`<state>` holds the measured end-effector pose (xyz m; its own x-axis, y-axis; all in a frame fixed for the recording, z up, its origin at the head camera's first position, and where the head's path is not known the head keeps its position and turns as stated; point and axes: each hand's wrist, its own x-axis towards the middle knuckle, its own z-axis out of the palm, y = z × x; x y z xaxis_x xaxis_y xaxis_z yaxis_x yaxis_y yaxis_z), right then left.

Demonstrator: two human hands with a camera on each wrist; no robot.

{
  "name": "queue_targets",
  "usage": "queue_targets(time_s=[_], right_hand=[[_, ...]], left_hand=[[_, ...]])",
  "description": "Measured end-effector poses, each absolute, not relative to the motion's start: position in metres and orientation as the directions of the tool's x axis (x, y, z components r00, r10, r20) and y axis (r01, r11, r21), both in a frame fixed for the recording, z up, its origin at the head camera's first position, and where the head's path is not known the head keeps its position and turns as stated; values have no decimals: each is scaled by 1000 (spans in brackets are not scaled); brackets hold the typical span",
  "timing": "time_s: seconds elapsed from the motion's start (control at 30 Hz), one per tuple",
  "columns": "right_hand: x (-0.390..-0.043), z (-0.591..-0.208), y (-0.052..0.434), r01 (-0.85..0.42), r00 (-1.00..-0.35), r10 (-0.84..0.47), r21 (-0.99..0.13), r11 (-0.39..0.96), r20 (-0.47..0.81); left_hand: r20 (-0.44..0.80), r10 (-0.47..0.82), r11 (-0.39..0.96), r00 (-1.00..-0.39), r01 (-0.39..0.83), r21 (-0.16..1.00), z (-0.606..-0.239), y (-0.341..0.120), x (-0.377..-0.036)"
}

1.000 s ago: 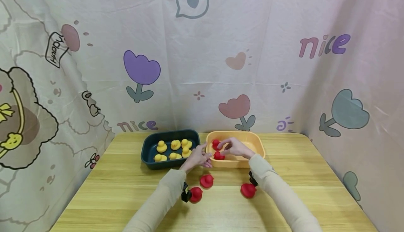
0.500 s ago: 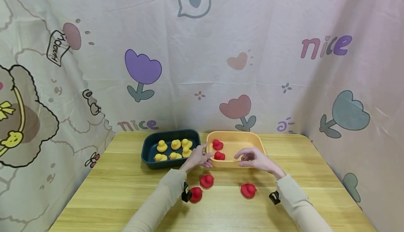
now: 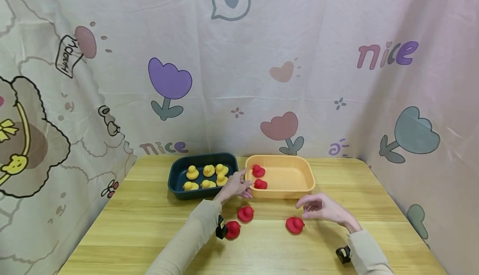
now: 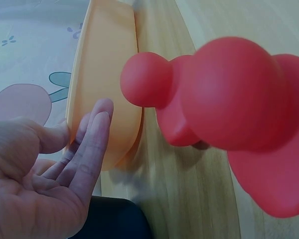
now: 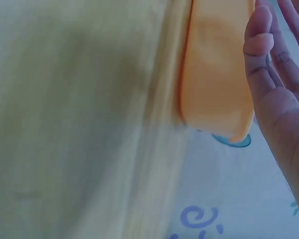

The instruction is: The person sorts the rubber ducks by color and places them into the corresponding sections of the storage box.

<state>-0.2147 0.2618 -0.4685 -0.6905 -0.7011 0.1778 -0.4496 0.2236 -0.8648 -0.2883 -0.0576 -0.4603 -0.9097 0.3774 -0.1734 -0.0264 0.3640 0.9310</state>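
Red duck (image 3: pixel 295 224) beside empty right hand (image 3: pixel 322 207)

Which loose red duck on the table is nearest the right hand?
The red rubber duck lying alone just below the right hand; the other two sit together by the left sleeve.

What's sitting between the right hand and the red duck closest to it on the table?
Nothing: in the head view only bare wooden table separates the right hand from the nearest red duck, which lies just left of and below the loosely curled fingers.
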Motion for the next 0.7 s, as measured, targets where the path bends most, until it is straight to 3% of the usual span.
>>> queue_targets(time_s=[0.2,0.7], right_hand=[[-214,-479,267,-378,-679,-726,-899,219,108],[-216,-485,264,-365,-609,-785,-920,144,118]], left_hand=[[-171,380,365,-909,-22,931,-460,-57,-288],[-179,370,368,-911,-33,929,-460,-57,-288]])
